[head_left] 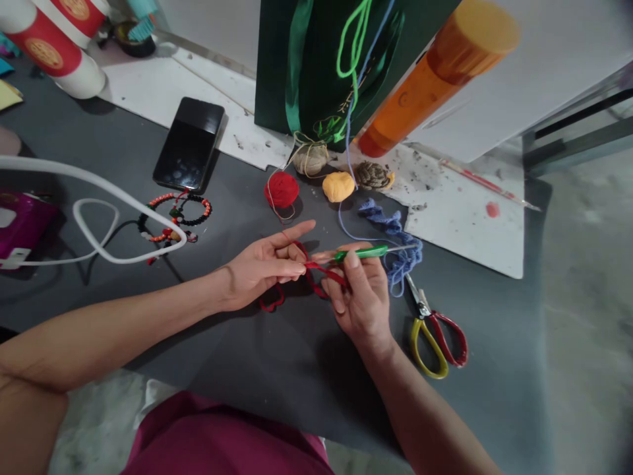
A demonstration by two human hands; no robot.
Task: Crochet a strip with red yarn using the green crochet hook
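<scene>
One green-handled crochet hook [368, 252] is held over a dark grey table [499, 330], its long axis running left to right and nearly level across the view, its bare metal shaft pointed right, toward one curled blue strip [410, 254]. The handle is grasped between thumb and fingers of the right hand [363, 297]; red yarn [324, 269] is pinched at the fingertips of the left hand [257, 270], index finger extended. Beyond them, four yarn balls are seen: one red [281, 190], one beige [311, 159], one yellow [339, 187], one brown [373, 175]. One pair of scissors [429, 346] and one phone [190, 142] are also pictured.
</scene>
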